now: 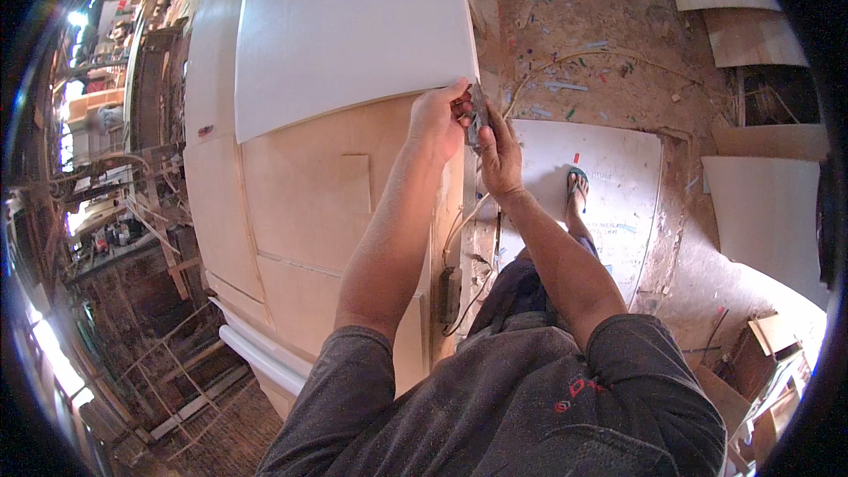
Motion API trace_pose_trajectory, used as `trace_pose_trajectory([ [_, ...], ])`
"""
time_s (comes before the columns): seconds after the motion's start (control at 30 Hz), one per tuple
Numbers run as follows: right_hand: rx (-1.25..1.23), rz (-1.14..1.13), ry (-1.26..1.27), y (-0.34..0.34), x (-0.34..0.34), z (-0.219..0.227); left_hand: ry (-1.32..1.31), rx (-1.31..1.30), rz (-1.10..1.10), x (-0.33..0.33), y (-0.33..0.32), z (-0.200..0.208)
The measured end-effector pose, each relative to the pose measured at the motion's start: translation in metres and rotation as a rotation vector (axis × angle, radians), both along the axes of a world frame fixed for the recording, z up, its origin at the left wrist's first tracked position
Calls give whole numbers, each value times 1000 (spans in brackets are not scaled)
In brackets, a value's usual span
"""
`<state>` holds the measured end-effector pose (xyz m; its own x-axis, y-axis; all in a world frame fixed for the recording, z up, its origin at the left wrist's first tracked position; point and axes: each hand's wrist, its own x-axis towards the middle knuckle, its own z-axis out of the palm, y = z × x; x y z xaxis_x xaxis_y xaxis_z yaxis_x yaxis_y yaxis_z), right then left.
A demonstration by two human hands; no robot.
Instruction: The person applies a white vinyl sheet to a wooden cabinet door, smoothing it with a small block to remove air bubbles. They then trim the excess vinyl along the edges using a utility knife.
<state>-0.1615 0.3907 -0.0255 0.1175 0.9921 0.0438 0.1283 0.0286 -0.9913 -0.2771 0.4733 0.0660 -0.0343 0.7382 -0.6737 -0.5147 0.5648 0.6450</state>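
A large white sheet [353, 31] lies over the pale plywood worktop [300, 185], its near edge running across the boards. At the sheet's near right corner both my hands meet. My right hand [502, 157] grips a narrow grey metal tool [478, 119] from the right side, held along the worktop's right edge; its exact kind does not show. My left hand [437, 115] is closed with curled fingers beside the tool, touching or almost touching the sheet's corner. Whatever its fingers pinch is hidden.
A small plywood piece [357, 184] lies on the worktop. Cables hang by a dark power strip [450, 296] on its right side. My sandalled foot [577, 187] rests on a white board [632, 159] on the floor, near scattered offcuts. More panels [768, 212] lean at the right.
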Motion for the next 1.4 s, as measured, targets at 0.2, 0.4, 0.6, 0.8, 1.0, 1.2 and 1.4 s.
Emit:
trace_pose_trajectory([
  [0.2,12,-9,10,0,1,10,32,2,-9,1,-1,0],
  [0.4,-16,-13,7,0,-1,6,19,20,-18,2,-1,2],
  [0.6,-49,-14,81,1,-9,12,-27,70,-19,0,-1,-3],
  [0.8,-189,-70,179,-16,-12,10,1,63,-36,-1,-1,-2],
  [1.0,-183,-76,154,-19,-19,34,1,64,-35,-4,1,-1],
  [1.2,-137,-90,210,-17,-33,27,-33,76,-51,-5,3,-5],
  [1.4,-200,-110,190,-19,-36,34,-48,100,-58,-4,-1,-6],
])
